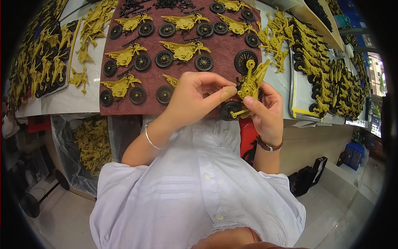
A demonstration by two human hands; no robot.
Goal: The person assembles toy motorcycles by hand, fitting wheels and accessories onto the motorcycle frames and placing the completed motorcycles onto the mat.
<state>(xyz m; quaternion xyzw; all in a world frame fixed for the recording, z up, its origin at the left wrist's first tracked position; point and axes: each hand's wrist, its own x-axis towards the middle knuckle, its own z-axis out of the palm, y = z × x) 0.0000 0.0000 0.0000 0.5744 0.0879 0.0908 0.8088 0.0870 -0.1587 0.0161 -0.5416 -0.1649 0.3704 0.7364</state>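
My right hand [269, 111] grips a yellow toy motorcycle [250, 86] above the cloth's right front edge, thumb on its side. Close to its lower end is a black wheel [229, 111], and another black wheel [245, 61] shows at its upper end. Whether both are fixed to it I cannot tell. My left hand [195, 97] reaches in from the left, with thumb and index finger pinched together against the motorcycle's side. Whatever lies between these fingertips is hidden. Beneath my left hand, a yellow toy motorcycle body [171, 80] and its wheel [164, 94] are partly covered.
Several toy motorcycles [182, 50] lie in rows on a dark red cloth [145, 83]. Loose yellow parts are heaped at left [93, 25] and right [277, 37]. Trays of motorcycles stand at both sides, the right tray [304, 112] yellow-edged. Below left hangs a plastic-lined bin of yellow parts [93, 143].
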